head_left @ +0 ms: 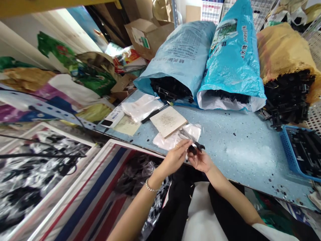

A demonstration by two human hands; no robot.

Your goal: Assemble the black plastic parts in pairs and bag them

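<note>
Both my hands meet over the near edge of the blue speckled table. My left hand has its fingers pinched at a small black plastic part. From the other side my right hand closes its fingers on the same part. The part's exact shape is partly hidden by my fingers. Just beyond my hands, clear plastic bags lie on the table, partly under a square pale board with dark specks. A black-handled tool rests behind the board.
Open sacks of black parts stand at the back: a pale blue sack, a bright blue sack and a yellow sack. A blue basket holds black parts at right. Below left, a striped bag contains bagged black parts.
</note>
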